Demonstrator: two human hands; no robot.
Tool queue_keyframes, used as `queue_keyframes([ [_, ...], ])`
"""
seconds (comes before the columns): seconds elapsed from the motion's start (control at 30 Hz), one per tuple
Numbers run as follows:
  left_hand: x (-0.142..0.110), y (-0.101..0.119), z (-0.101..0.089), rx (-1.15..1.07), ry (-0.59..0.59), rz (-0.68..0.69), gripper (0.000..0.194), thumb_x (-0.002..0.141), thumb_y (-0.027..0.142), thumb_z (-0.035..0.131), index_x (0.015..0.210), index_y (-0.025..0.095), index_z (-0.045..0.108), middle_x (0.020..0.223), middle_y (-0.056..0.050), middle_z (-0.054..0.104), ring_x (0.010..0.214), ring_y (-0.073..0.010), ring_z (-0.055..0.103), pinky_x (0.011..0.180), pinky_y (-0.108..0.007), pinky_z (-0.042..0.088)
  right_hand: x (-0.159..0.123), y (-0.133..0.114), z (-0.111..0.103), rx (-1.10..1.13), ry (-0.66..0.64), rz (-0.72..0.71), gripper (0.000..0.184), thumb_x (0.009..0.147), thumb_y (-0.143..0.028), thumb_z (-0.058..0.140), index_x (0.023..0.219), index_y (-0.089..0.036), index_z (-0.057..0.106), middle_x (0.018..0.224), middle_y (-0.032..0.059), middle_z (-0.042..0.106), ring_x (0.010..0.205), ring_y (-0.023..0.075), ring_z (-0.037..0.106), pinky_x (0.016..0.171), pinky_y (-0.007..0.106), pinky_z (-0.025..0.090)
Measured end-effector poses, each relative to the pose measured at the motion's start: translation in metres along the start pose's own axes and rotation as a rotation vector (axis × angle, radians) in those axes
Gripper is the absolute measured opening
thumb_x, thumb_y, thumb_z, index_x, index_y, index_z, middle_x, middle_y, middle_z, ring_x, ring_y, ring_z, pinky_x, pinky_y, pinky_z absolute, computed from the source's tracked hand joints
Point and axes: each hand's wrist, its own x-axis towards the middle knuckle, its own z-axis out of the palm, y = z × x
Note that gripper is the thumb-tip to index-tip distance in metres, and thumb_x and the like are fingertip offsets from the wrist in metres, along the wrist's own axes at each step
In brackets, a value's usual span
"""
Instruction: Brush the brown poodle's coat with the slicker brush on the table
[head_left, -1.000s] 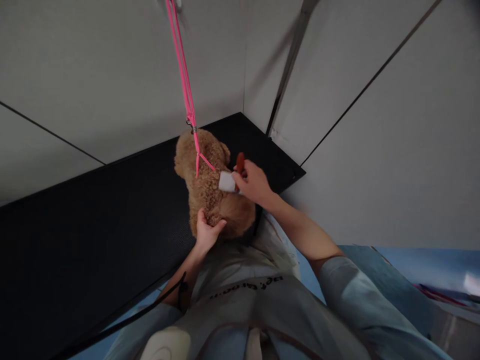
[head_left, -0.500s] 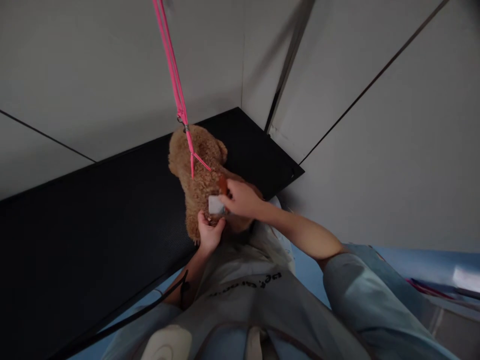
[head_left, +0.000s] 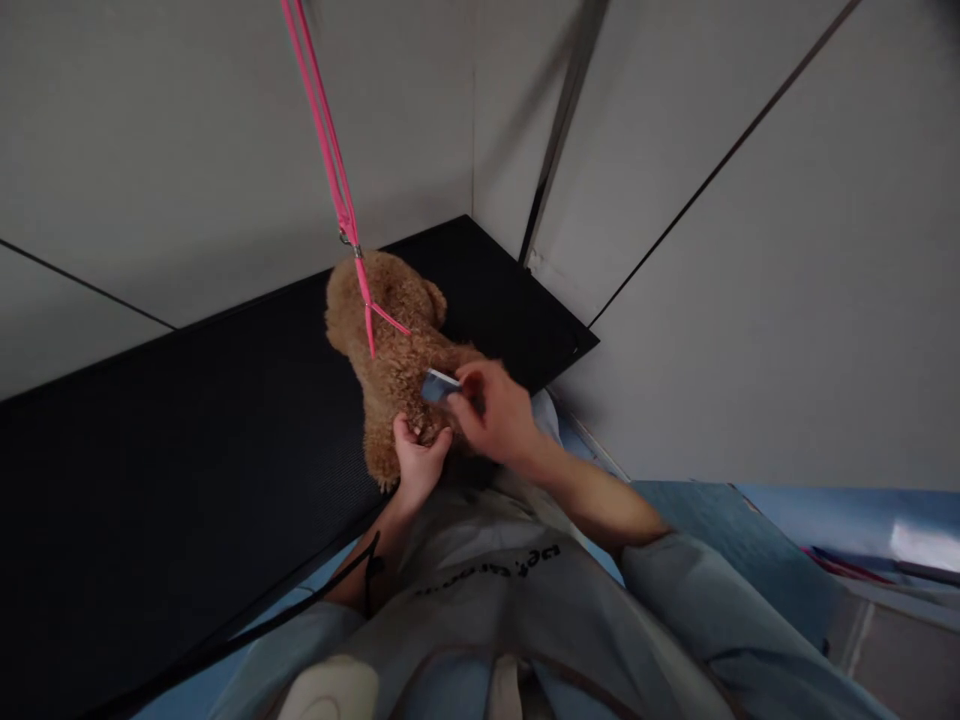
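Observation:
A small curly brown dog (head_left: 390, 345) stands on the black table (head_left: 187, 450), facing away, with a pink leash (head_left: 330, 175) running up from its neck. My left hand (head_left: 416, 462) is closed round the dog's rear, near the table's front edge. My right hand (head_left: 495, 412) grips a brush (head_left: 439, 385) whose flat pale head lies against the fur on the dog's back, just above my left hand. The brush handle is hidden in my fingers.
Grey wall panels (head_left: 187, 150) close in the table at the back and right, with a dark metal post (head_left: 555, 130) rising from the far corner. My pale apron (head_left: 487, 600) and blue sleeves fill the foreground. A black cord (head_left: 300, 605) hangs by my left arm.
My right hand has drawn the brush from the dog's right side back toward its rump, close above my left hand. The brush head has tilted. My left hand has kept its hold.

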Motion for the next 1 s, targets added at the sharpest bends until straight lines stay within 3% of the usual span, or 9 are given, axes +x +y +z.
queue_keyframes([
  [0.1,0.0,0.001,0.002,-0.023,-0.001,-0.025,0.064,0.053,0.024,0.075,0.104,0.022,0.036,0.09,-0.001,0.058,0.07,-0.0097,0.06,0.068,-0.023,0.05,-0.001,0.006,-0.006,0.026,-0.038,0.067,0.013,0.083,-0.029,0.054,0.092,-0.019,0.054,0.084,0.0049,0.063,0.077,0.0185,0.061,0.072,0.033,0.048],
  [0.27,-0.001,0.002,0.006,0.045,0.013,0.039,0.06,0.055,0.023,0.072,0.103,0.022,0.037,0.092,-0.002,0.056,0.076,-0.011,0.06,0.071,-0.024,0.05,0.0,0.008,-0.022,0.036,0.339,0.118,0.018,0.087,-0.032,0.05,0.099,-0.019,0.053,0.094,0.0074,0.062,0.085,0.0183,0.061,0.078,0.033,0.048],
  [0.37,-0.003,0.003,0.009,0.051,-0.027,0.052,0.058,0.056,0.023,0.071,0.103,0.021,0.037,0.087,-0.001,0.056,0.072,-0.011,0.06,0.067,-0.023,0.049,-0.004,0.008,-0.02,0.071,0.076,0.119,0.013,0.083,-0.03,0.054,0.091,-0.019,0.054,0.081,0.0033,0.062,0.071,0.0154,0.06,0.068,0.029,0.048],
  [0.43,-0.003,0.003,0.01,0.054,-0.04,0.061,0.058,0.057,0.024,0.071,0.103,0.021,0.036,0.088,-0.002,0.056,0.072,-0.0117,0.06,0.067,-0.024,0.05,-0.007,0.012,-0.022,0.033,0.025,0.158,0.013,0.081,-0.031,0.057,0.088,-0.019,0.055,0.077,0.0021,0.061,0.068,0.0156,0.059,0.067,0.03,0.047],
  [0.57,-0.001,0.001,0.011,0.074,-0.059,0.09,0.057,0.058,0.025,0.071,0.103,0.021,0.037,0.091,-0.002,0.055,0.074,-0.0116,0.059,0.067,-0.024,0.049,-0.015,0.017,-0.03,-0.005,0.424,0.158,0.015,0.085,-0.032,0.053,0.096,-0.021,0.054,0.096,0.0076,0.063,0.086,0.0188,0.061,0.077,0.034,0.048],
  [0.73,0.003,-0.003,0.012,0.062,-0.035,0.107,0.041,0.069,0.034,0.063,0.101,0.021,0.04,0.08,0.002,0.047,0.067,-0.0091,0.051,0.065,-0.022,0.044,-0.027,0.022,-0.025,0.132,0.156,0.175,0.014,0.083,-0.03,0.056,0.093,-0.021,0.053,0.083,0.0035,0.064,0.074,0.016,0.062,0.069,0.03,0.05],
  [0.87,0.004,-0.003,0.017,0.129,0.002,0.097,0.038,0.07,0.033,0.063,0.097,0.021,0.041,0.08,0.002,0.045,0.071,-0.0103,0.051,0.069,-0.022,0.043,-0.036,0.03,-0.028,0.072,0.495,0.236,0.018,0.086,-0.031,0.052,0.1,-0.02,0.051,0.099,0.0095,0.063,0.087,0.019,0.062,0.078,0.035,0.05],
  [0.9,0.004,-0.002,0.019,0.136,0.005,0.111,0.039,0.069,0.032,0.064,0.097,0.021,0.041,0.081,0.002,0.046,0.072,-0.0105,0.051,0.07,-0.023,0.042,-0.038,0.03,-0.027,0.084,0.501,0.225,0.018,0.086,-0.031,0.051,0.1,-0.02,0.051,0.101,0.0099,0.063,0.088,0.019,0.062,0.078,0.035,0.05],
  [1.0,0.004,0.001,0.022,0.127,0.015,0.149,0.039,0.068,0.031,0.065,0.096,0.021,0.04,0.083,0.001,0.046,0.073,-0.0109,0.05,0.07,-0.023,0.041,-0.039,0.031,-0.023,0.17,0.277,0.204,0.018,0.084,-0.031,0.054,0.099,-0.02,0.052,0.092,0.0068,0.064,0.079,0.0175,0.063,0.071,0.032,0.051],
])
